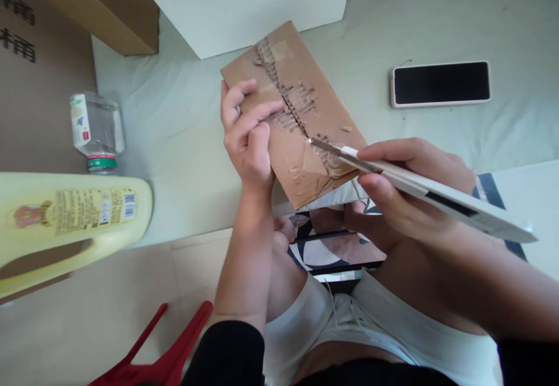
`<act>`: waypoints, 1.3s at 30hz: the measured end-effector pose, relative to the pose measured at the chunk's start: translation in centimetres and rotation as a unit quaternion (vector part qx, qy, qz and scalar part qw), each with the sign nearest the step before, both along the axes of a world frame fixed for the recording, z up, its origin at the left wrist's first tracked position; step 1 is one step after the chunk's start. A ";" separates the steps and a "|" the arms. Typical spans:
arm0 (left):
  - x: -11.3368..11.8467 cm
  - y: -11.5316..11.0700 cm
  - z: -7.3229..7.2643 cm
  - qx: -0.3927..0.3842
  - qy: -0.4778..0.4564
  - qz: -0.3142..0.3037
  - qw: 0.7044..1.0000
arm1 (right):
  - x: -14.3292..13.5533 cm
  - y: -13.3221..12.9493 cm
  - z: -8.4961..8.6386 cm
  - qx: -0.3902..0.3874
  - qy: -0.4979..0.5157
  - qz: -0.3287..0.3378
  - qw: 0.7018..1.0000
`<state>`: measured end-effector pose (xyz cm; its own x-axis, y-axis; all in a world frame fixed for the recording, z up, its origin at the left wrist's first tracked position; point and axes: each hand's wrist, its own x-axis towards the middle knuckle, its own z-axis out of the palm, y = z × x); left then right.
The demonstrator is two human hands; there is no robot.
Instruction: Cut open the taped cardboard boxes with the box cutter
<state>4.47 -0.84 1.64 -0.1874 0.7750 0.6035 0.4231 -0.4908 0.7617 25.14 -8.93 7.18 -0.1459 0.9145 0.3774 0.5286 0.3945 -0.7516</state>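
Note:
A brown cardboard box (318, 95) is tilted over the front edge of the covered table, its top scarred by torn paper and a seam with exposed corrugation. My left hand (248, 135) grips the box's left side, with fingers spread over the top near the seam. Between the thumb and fingers of my right hand (414, 182) is a white utility knife (441, 194). Its blade is extended, and the tip touches the box at the lower part of the seam. The inside of the box is hidden.
On the pale green cloth (174, 135) lie a phone (441, 83) at right and a clear bottle (100, 130) at left. A yellow jug (74, 223) stands nearer. Behind are a white box (253, 2) and a cardboard carton (96, 7). Something red (161, 357) is at lower left.

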 end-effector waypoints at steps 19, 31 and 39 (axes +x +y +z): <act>0.0 0.2 -0.3 0.012 0.004 -0.005 1.000 | -0.5 0.2 -0.3 0.037 0.005 0.030 0.999; 0.1 0.1 -0.3 -0.063 0.015 0.001 0.998 | -0.7 0.2 -0.5 0.032 0.007 0.029 0.999; 0.1 0.3 -0.5 0.006 0.028 0.025 0.999 | -0.6 0.5 -0.6 0.041 -0.021 0.038 0.998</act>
<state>4.60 -0.53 1.18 -0.1905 0.7588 0.6228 0.4890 -0.4767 0.7305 24.56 -8.45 6.59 -0.2306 0.8663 0.4432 0.5261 0.4941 -0.6922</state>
